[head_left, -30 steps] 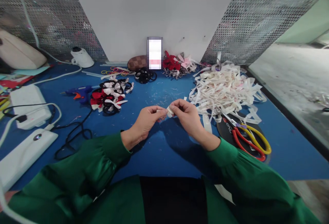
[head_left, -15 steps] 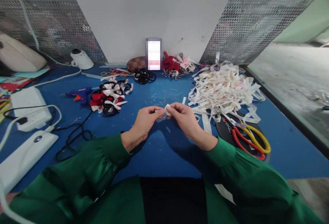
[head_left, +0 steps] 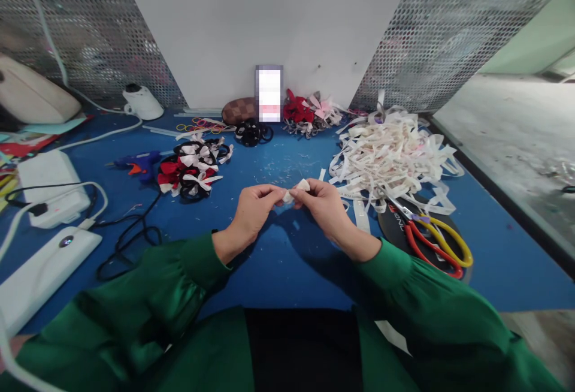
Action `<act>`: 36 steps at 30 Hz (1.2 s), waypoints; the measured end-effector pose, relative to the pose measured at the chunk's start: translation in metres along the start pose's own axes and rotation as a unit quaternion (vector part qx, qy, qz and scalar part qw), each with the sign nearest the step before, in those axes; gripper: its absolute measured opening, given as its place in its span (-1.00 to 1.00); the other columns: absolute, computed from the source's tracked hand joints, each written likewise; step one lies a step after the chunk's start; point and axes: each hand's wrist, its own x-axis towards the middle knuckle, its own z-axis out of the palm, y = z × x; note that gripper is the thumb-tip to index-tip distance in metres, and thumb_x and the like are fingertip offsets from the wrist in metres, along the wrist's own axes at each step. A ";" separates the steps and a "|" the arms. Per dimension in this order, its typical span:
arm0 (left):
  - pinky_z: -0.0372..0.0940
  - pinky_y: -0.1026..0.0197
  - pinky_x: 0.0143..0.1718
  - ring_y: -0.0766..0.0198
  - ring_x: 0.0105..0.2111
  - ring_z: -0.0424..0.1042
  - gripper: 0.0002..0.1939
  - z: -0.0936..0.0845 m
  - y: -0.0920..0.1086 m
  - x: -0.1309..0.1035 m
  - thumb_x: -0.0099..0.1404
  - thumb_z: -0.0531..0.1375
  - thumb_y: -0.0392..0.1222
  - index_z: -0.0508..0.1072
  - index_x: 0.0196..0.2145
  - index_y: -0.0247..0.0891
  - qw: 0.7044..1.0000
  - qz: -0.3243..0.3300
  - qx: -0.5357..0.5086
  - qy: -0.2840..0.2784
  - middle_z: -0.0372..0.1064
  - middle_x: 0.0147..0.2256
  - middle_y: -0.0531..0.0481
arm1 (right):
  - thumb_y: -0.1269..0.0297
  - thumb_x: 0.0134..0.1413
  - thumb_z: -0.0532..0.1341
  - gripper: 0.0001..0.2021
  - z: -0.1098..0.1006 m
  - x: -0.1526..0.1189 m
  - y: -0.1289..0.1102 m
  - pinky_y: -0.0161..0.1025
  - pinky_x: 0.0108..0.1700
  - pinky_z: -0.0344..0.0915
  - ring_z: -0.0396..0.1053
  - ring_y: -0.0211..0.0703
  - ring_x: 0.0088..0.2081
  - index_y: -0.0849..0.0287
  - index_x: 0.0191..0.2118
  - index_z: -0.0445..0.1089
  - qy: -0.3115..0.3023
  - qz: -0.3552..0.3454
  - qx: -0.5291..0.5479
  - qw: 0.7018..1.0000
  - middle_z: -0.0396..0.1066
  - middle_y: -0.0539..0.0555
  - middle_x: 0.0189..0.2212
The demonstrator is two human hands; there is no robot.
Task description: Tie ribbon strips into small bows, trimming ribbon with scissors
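Observation:
Between my fingertips, over the middle of the blue table, is a small piece of white ribbon (head_left: 303,185), folded or bunched up. My left hand (head_left: 257,209) pinches its left part between thumb and forefinger. Thumb and fingers of my right hand (head_left: 322,207) are closed on its other end, and a pale tip sticks up above them. Much of the ribbon is covered by my fingers. To the right of my right hand lies a large heap of printed white ribbon strips (head_left: 395,155).
Scissors (head_left: 438,239) with red and yellow handles lie on a black disc at right. At left are bow hair ties (head_left: 193,167), a blue glue gun (head_left: 141,163), a power bank (head_left: 49,272) and cables. A phone (head_left: 269,93) stands at the back beside red bows (head_left: 299,109).
My fingers have shifted slightly on the ribbon. More of its white tip now shows above my right fingers, and a bit of it shows between the two hands.

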 end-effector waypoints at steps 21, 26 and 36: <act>0.22 0.21 -0.29 0.24 -0.38 0.38 -0.72 -0.003 -0.003 0.005 0.33 0.17 -0.06 0.55 -0.42 -0.25 0.981 0.136 0.134 -0.025 0.49 -0.42 -0.02 | 0.05 -0.16 0.45 -0.65 0.001 -0.004 -0.012 -0.30 -0.46 0.23 0.25 -0.32 -0.55 0.19 -0.57 0.39 -0.076 0.044 0.041 0.995 0.32 -0.06 -0.63; 0.21 0.24 -0.38 0.30 -0.46 0.31 -0.67 0.001 -0.002 0.000 0.24 0.28 0.08 0.60 -0.40 -0.27 0.999 0.036 -0.010 -0.037 0.47 -0.48 0.01 | 0.04 -0.17 0.47 -0.65 -0.001 -0.001 -0.009 -0.28 -0.43 0.25 0.28 -0.30 -0.54 0.20 -0.54 0.42 -0.046 0.054 0.044 0.996 0.34 -0.06 -0.61; 0.17 0.25 -0.43 0.33 -0.51 0.25 -0.80 0.001 -0.004 0.002 0.15 0.35 -0.05 0.62 -0.43 -0.25 0.999 0.026 -0.003 0.041 0.40 -0.54 0.06 | 0.18 -0.19 0.45 -0.75 -0.001 -0.002 -0.008 -0.35 -0.48 0.17 0.25 -0.36 -0.57 0.20 -0.45 0.44 -0.094 0.128 0.075 0.984 0.34 -0.10 -0.61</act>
